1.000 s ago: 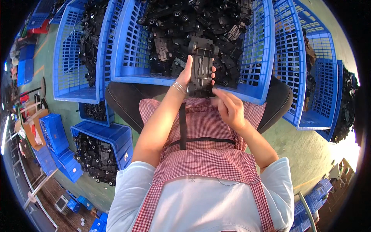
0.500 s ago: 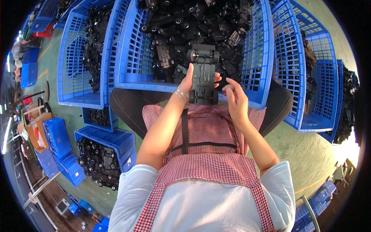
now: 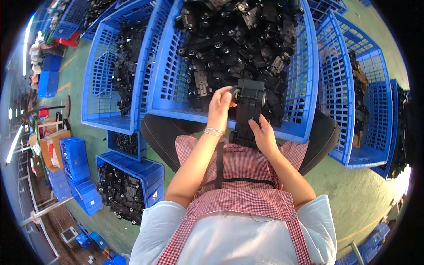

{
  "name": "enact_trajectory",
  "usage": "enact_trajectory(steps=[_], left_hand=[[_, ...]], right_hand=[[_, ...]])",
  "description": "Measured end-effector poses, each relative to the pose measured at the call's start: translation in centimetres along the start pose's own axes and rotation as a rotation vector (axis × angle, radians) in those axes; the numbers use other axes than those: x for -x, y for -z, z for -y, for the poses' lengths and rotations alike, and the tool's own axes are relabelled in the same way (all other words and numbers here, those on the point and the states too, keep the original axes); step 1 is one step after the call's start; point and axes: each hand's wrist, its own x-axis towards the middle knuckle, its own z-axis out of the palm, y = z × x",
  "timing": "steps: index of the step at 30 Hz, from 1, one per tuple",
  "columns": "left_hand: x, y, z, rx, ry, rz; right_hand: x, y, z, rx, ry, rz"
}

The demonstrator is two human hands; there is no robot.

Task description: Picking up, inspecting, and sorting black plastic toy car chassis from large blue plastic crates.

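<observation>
A black toy car chassis (image 3: 248,110) with wheels at its corners is held upright above my lap, in front of the big blue crate. My right hand (image 3: 264,134) grips its lower right side, thumb on the face and the other fingers hidden behind. At the upper left corner, my left hand (image 3: 220,107) has its curled fingers closed at a wheel (image 3: 235,93). Behind the chassis, the blue crate (image 3: 185,113) between my knees holds a heap of similar black chassis (image 3: 238,44).
Blue crates with black parts stand to the left (image 3: 106,124) and right (image 3: 369,159). Low at the left are a bin of small wheels (image 3: 125,143) and a tipped blue bin of chassis (image 3: 152,176). Stacked blue bins (image 3: 74,159) stand farther left on the green floor.
The chassis has passed from my left hand's hold to my right hand and been turned somewhat. My left fingers have moved to its upper left wheel. The view has shifted slightly.
</observation>
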Motion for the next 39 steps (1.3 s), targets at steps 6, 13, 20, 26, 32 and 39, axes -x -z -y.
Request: enact_trajectory(steps=[6, 13, 20, 26, 32, 39], left_hand=[[0.6, 3.1, -0.4, -0.688, -0.196, -0.09], [2.3, 0.9, -1.1, -0.512, 0.163, -0.199], [2.1, 4.2, 0.4, 0.002, 0.527, -0.113], [2.6, 4.3, 0.2, -0.017, 0.535, -0.09], [4.4, 3.7, -0.7, -0.363, 0.155, -0.009], [5.8, 4.7, -2.0, -0.647, -0.223, 0.273]], right_hand=[[1.3, -2.2, 1.1, 0.19, -0.008, 0.008], [2.7, -0.5, -0.7, 0.172, 0.147, 0.025], [2.9, 0.0, -0.6, 0.267, 0.166, 0.103], [2.5, 0.2, -2.3, -0.036, -0.025, 0.195], [2.9, 0.3, -1.9, -0.152, -0.144, 0.267], [3.3, 0.8, -0.8, -0.608, -0.391, 0.333]])
